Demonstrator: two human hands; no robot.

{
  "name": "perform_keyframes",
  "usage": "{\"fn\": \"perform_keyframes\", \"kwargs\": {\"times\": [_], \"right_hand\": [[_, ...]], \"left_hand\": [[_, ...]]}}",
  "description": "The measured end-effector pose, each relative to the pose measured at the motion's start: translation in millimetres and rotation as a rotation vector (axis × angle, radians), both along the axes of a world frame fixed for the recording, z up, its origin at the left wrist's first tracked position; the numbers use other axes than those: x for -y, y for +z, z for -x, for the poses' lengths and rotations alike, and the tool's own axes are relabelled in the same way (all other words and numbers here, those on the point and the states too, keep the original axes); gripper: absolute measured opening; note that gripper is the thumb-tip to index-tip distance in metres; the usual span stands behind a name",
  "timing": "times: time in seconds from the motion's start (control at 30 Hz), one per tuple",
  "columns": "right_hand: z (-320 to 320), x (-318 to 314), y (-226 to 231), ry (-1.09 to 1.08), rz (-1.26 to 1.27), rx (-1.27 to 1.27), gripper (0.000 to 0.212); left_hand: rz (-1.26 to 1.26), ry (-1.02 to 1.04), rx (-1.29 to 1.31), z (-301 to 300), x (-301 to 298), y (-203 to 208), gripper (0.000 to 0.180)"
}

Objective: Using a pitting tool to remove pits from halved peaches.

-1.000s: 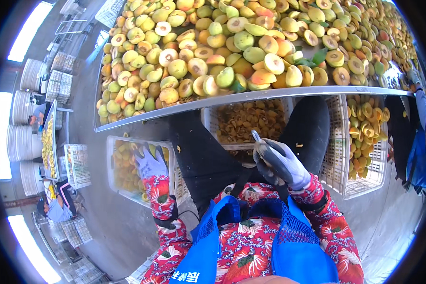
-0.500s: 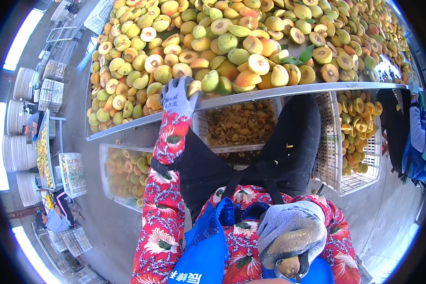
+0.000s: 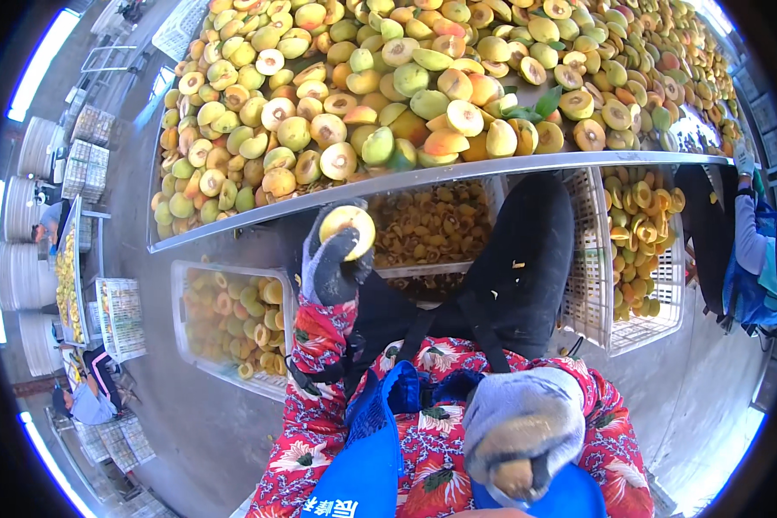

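Observation:
My left hand (image 3: 337,255), in a grey glove with a dark palm, is closed around a halved yellow peach (image 3: 350,230), its round cut face up. It hovers just on my side of the metal table rim (image 3: 440,176), below the heaped peaches (image 3: 337,104). Close to my chest, my right hand (image 3: 527,432) is a fist in a stained grey glove. A rounded brown end shows at its lower side; what the fingers hold I cannot make out. A blue apron (image 3: 363,457) lies over my red flowered clothing.
Beneath the table sit a white crate of peaches (image 3: 233,324) at left, a crate of brown scraps (image 3: 440,226) between my legs, and a crate of halved peaches (image 3: 634,293) at right. A co-worker (image 3: 751,233) is at far right; another person (image 3: 91,397) sits at far left.
My left hand has drawn back from the heap over the table rim toward me, carrying a peach half with its cut face now showing. My right hand stays near my chest, slightly turned.

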State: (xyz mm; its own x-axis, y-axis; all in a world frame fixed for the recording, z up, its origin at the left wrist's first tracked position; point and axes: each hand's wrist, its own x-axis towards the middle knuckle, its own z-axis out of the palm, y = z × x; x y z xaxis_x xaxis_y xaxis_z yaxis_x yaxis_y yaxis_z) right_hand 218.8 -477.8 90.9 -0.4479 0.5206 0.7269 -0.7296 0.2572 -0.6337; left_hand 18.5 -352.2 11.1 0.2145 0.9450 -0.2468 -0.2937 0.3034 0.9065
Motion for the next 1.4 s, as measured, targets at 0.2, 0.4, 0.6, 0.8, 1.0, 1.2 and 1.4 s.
{"fn": "perform_keyframes", "kwargs": {"times": [0.2, 0.4, 0.6, 0.8, 1.0, 1.2, 1.4], "right_hand": [[9, -8, -36, -0.716, 0.324, 0.909, 0.015], [25, -10, -67, -0.885, 0.255, 1.266, 0.026], [27, -7, -79, -0.897, 0.229, 1.361, 0.027], [29, -5, -83, -0.464, 0.839, 0.983, 0.03], [15, -3, -96, 0.567, 1.56, -0.197, 0.037], [20, 0, -116, 0.816, 1.583, -0.608, 0.035], [29, -9, -108, 0.702, 1.385, -0.696, 0.041]], "left_hand": [[0.183, -0.015, 0.139, -10, 29, -18, 0.041], [-0.415, -0.184, -0.422, -15, 43, -20, 0.04], [-0.392, -0.242, -0.447, -18, 55, -24, 0.032], [-0.129, -0.081, -0.427, -25, 64, -46, 0.033], [-0.306, -0.188, -0.305, -28, 60, -41, 0.042], [-0.29, -0.302, -0.146, -35, 53, -53, 0.05], [-0.216, -0.039, -0.293, -30, 44, -100, 0.041]]}}
